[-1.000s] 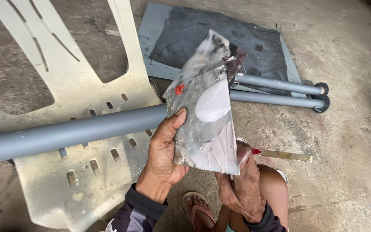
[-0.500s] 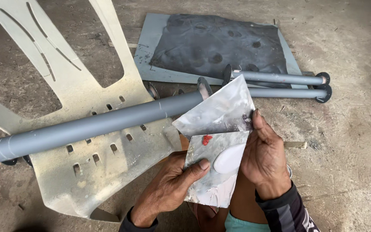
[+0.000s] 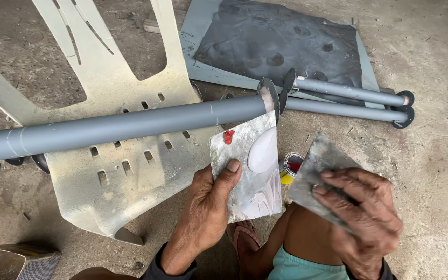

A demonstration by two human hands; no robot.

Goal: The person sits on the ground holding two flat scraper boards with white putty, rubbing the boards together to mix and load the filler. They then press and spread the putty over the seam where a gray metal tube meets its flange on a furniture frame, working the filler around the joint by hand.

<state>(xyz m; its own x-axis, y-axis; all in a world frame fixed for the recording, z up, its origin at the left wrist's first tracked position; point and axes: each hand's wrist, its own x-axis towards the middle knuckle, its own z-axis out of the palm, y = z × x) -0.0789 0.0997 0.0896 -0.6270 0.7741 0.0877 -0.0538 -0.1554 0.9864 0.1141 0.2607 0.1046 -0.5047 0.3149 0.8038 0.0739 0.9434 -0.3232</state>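
Left hand (image 3: 208,207): gripping the lower left edge of a flat, square, paint-smeared mixing board (image 3: 247,166), thumb pressing on its face, fingers curling underneath out of view. The board is carrying a mound of pale putty (image 3: 263,150) and a small red dab (image 3: 228,136), and its top edge is lying just beside the flanged end of a long grey-painted metal pipe (image 3: 130,127).

Right hand (image 3: 364,212): closing its fingers over a flat, grey, stained scraper blade (image 3: 320,168), holding it apart from the board.

Between board and blade: a small yellow-rimmed tin (image 3: 291,167), contents possibly red, partly hidden.

Pipe is resting across an overturned cream plastic chair (image 3: 120,176). Two shorter grey flanged pipes (image 3: 348,101) are lying beside a dark grey sheet (image 3: 281,41) on the concrete floor (image 3: 431,145).
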